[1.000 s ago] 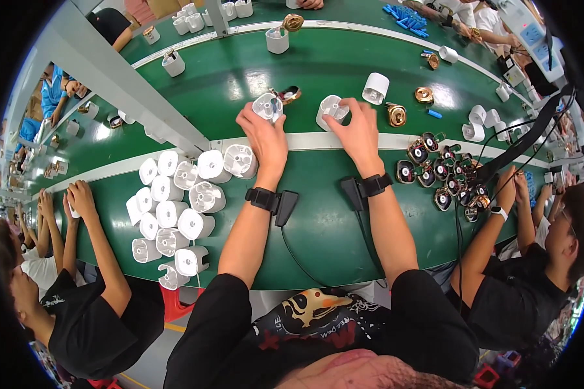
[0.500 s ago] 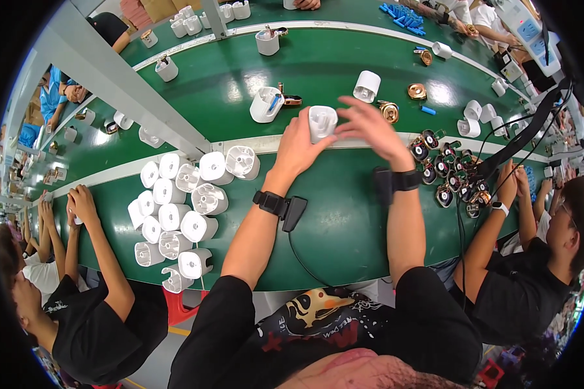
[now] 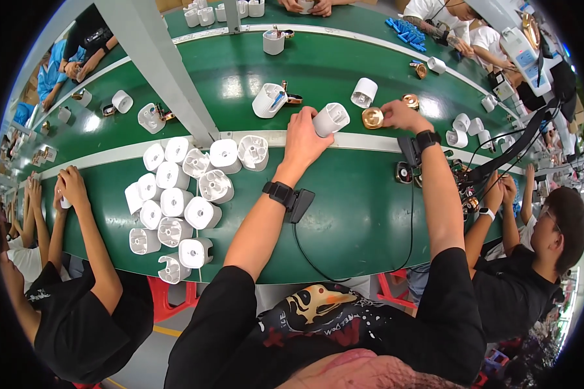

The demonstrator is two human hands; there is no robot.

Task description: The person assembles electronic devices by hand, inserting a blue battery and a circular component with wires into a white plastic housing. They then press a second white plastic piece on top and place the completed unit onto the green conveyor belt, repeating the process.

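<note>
My left hand (image 3: 305,141) is closed around a white plastic housing (image 3: 333,119), tilted with its open end up and to the right. Fingers of my right hand (image 3: 407,118) pinch the edge of a round gold-coloured part (image 3: 372,118) just beyond the white rail. Behind that part stands another white housing (image 3: 364,93), and a second gold-coloured part (image 3: 411,101) lies past my right knuckles. Left of my left hand, a white housing (image 3: 270,100) with a blue cylindrical cell inside rests beside a small dark-and-gold piece (image 3: 294,99).
Many white housings (image 3: 173,202) cluster on the green table at left. Black round parts (image 3: 403,172) with wires sit under my right forearm. A grey post (image 3: 156,71) rises from the rail (image 3: 357,141). Cables hang at right. Co-workers sit on both sides.
My right hand has come down from the first housing to the gold-coloured part, which has shifted left. The left hand has tilted its housing to the right. The view has turned slightly.
</note>
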